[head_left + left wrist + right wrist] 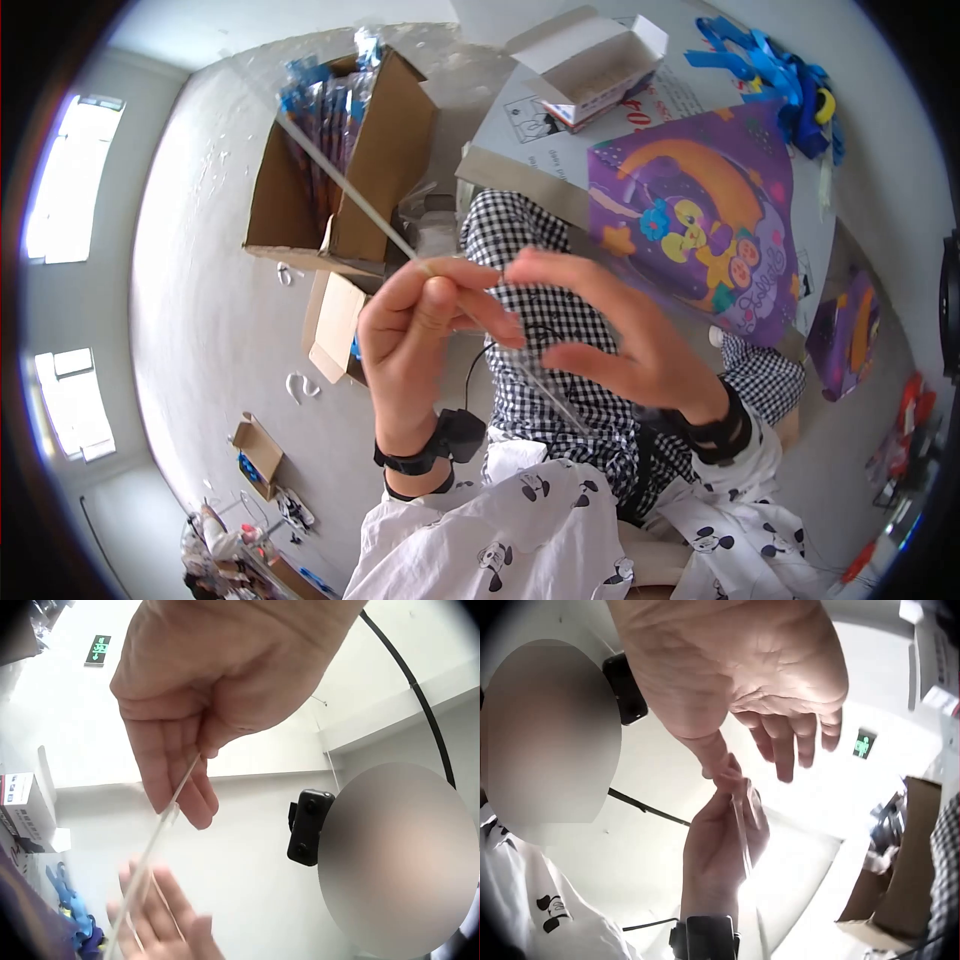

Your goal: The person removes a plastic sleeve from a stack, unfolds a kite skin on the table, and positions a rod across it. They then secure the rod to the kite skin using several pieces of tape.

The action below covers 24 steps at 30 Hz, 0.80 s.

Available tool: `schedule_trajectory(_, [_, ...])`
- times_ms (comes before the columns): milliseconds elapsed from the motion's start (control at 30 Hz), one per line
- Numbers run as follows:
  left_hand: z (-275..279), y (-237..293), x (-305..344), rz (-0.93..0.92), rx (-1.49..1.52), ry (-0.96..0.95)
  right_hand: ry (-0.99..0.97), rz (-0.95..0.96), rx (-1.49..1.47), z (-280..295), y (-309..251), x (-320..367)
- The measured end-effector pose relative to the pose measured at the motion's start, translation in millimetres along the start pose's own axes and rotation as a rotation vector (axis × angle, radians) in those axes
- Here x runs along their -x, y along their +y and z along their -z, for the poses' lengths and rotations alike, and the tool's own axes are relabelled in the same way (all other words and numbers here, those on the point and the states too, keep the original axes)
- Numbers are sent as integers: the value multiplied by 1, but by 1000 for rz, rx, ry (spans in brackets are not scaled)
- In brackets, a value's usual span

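A long thin white stick (345,184) slants across the head view, pinched between the thumb and fingers of my left hand (415,330). Below that grip a thin clear part (550,388) extends over the checkered trousers. My right hand (640,345) is beside it with fingers apart and slightly bent, holding nothing visible. In the left wrist view the left hand (225,682) grips the stick (142,866), and the other palm faces it. The right wrist view has the right hand (742,675) above the left; whether its thumb touches the stick or the left fingers, I cannot tell.
An open carton (395,150) of wrapped items stands at upper left, a smaller carton (328,325) below it. A purple printed sheet (640,170), a white box (600,70) and blue ribbons (780,75) lie at upper right. A small box (260,455) sits lower left.
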<state>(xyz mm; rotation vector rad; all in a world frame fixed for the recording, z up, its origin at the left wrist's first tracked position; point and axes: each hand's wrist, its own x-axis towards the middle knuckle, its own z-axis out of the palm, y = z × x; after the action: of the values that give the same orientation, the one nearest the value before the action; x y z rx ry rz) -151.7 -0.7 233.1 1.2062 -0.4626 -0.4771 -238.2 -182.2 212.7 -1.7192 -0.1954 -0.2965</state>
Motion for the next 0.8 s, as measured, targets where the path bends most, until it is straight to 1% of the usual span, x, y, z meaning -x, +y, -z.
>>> schedule_trajectory(67, [5,1,7,-22,-62,20,-181,-318,-230,-8,-4,-22])
schedule_trajectory(167, [25,-9,20,6,-84,101,-229,-438,-118,-21,3,-21])
schedule_trajectory(200, [27,-14,23,38,-66,150,-227,-440,-90,-25,5,-19])
schedule_trajectory(267, [33,-38,29,28,35,235,-216,-438,-30,-32,10,-10])
schedule_trajectory(300, [34,-43,32,-2,101,397,-189,-248,184,-31,18,-2])
schedule_trajectory(333, [51,-50,36,-150,358,515,-80,-254,302,-25,24,6])
schedule_trajectory(367, [76,-48,41,-280,521,659,32,-262,420,-14,29,16])
schedule_trajectory(400, [103,-42,52,-347,411,952,186,-453,299,9,35,29])
schedule_trajectory(433, [132,-37,66,-525,256,1144,382,-520,215,43,40,42])
schedule_trajectory(467, [157,-29,82,-646,15,1310,548,-457,373,87,47,59])
schedule_trajectory(500, [176,-18,104,-782,-87,1214,747,-440,407,148,55,92])
schedule_trajectory(533, [178,-5,113,-838,-134,1105,947,-419,439,187,60,114])
schedule_trajectory(600, [154,1,95,-542,-313,1247,985,-346,472,183,37,104])
schedule_trajectory(633, [135,-5,87,-413,-250,1089,1008,-313,486,173,25,98])
schedule_trajectory(667, [112,-14,74,-295,-185,924,875,-317,497,142,19,81])
schedule_trajectory(700, [81,-26,58,-186,-42,793,743,-317,505,99,15,57])
schedule_trajectory(733, [57,-41,47,-101,-122,594,568,-349,416,62,9,39])
schedule_trajectory(767, [27,-50,33,-100,202,409,434,-391,365,34,9,27])
schedule_trajectory(800, [-1,-50,25,-110,171,313,328,-430,218,4,7,14])
